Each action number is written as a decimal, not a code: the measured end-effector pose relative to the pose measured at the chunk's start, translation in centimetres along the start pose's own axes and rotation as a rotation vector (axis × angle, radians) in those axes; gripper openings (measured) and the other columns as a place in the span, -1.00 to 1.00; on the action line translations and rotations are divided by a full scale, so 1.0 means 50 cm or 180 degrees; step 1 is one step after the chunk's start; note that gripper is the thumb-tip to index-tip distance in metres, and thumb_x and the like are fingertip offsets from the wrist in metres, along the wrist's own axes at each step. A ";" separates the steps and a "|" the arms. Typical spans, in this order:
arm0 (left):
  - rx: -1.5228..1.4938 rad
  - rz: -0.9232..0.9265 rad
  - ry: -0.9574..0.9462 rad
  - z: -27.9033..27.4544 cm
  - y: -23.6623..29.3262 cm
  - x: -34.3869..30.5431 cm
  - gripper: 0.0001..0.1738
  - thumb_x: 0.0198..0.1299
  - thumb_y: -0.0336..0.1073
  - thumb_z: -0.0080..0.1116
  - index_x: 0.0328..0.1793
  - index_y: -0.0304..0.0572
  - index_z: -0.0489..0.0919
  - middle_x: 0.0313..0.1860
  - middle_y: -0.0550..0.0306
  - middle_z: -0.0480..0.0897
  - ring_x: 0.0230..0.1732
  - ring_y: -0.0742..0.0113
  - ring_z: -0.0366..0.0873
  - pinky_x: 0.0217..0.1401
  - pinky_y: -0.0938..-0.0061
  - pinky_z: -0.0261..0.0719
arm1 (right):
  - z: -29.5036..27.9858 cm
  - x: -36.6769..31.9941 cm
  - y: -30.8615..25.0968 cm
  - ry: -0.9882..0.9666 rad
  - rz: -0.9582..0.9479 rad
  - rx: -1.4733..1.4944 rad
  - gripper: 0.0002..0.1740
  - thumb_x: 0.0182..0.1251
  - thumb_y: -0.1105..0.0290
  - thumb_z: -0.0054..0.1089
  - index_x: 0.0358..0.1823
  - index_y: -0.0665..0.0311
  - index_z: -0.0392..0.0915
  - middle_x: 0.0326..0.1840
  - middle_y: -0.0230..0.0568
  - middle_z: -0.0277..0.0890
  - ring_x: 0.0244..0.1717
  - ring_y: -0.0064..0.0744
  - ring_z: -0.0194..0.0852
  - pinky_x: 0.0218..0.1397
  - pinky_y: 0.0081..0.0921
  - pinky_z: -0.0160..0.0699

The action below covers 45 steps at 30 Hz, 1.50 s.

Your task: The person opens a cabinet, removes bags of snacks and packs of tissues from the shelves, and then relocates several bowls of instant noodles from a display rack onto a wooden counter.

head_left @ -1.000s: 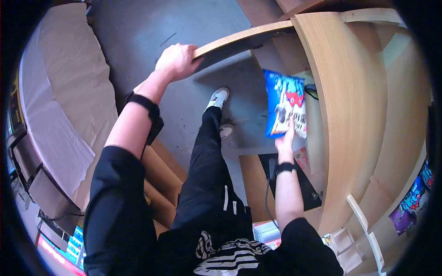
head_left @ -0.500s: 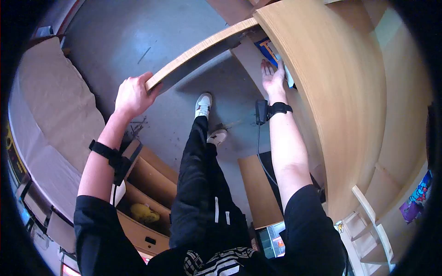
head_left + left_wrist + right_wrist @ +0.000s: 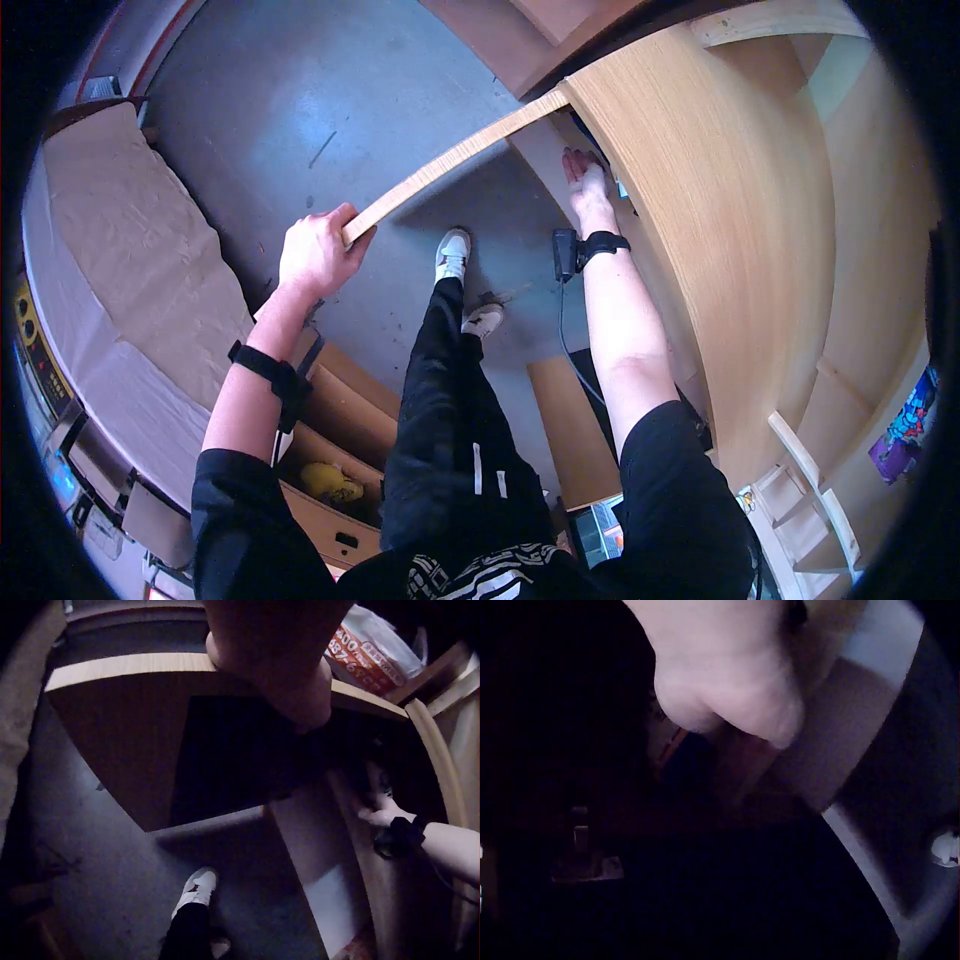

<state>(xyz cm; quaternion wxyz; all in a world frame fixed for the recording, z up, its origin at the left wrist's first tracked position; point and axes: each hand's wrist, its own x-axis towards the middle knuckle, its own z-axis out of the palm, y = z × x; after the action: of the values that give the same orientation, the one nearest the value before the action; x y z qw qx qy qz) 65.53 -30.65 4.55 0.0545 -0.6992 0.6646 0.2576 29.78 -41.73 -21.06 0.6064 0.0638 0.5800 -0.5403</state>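
Note:
In the head view my left hand point(image 3: 320, 250) curls over the far edge of a wooden panel point(image 3: 455, 160) that stands out from the cabinet. The left wrist view shows the same hand point(image 3: 277, 667) over the panel's top edge. Under the curved wooden top point(image 3: 720, 220), my right hand point(image 3: 588, 190) reaches into the cabinet with its visible fingers extended. Beside it a sliver of a blue packet point(image 3: 622, 188) shows; the top hides the rest. In the dark right wrist view, part of the packet point(image 3: 686, 757) lies by the right hand point(image 3: 727, 675); its contact is unclear.
A brown-covered table point(image 3: 130, 230) runs along the left. Below it, an open wooden compartment holds a yellow object point(image 3: 330, 482). A wooden board point(image 3: 570, 430) stands near the legs. Colourful packets point(image 3: 905, 430) are at the far right.
The blue packet, held in my right hand over the floor earlier, has moved up into the cabinet and is now mostly hidden. The right fingers have straightened. My left hand still grips the panel.

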 end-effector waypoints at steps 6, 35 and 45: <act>-0.0060 -0.0056 -0.0017 -0.001 -0.004 0.002 -0.76 0.08 -0.10 0.24 -0.29 -0.05 0.54 -0.46 -0.09 0.62 -0.34 -0.12 0.60 -0.24 0.10 0.56 | -0.038 -0.179 0.033 -0.0470 0.0770 -0.1258 -0.77 0.35 0.35 0.03 -0.02 0.24 0.41 0.01 -0.04 0.49 0.00 -0.18 0.53 0.07 -0.33 0.58; 0.0421 0.0200 -0.0021 -0.005 -0.005 0.061 -0.70 0.08 -0.04 0.22 -0.26 -0.11 0.59 -0.35 -0.13 0.67 -0.23 -0.11 0.63 -0.10 0.08 0.59 | 0.361 -0.729 -1.126 0.1560 -0.4866 -0.3614 -0.29 0.10 0.04 0.34 0.12 0.47 0.41 0.09 0.06 0.51 0.08 -0.16 0.51 0.10 -0.31 0.51; 0.0298 0.0282 0.0003 0.006 -0.012 0.074 -0.65 0.11 0.03 0.18 -0.28 -0.11 0.58 -0.36 -0.13 0.66 -0.23 -0.14 0.63 -0.12 0.06 0.58 | 0.312 -0.465 -1.249 0.1249 -0.3292 -0.2714 -0.36 0.33 -0.11 0.01 0.09 0.36 0.47 0.02 -0.05 0.55 0.01 -0.14 0.50 0.02 -0.18 0.44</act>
<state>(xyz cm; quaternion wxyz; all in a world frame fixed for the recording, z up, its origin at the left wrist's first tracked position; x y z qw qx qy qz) 65.95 -33.81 2.54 0.0754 -0.6659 0.7063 0.2281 0.09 -64.68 36.18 0.1275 -0.3677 0.7962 -0.4633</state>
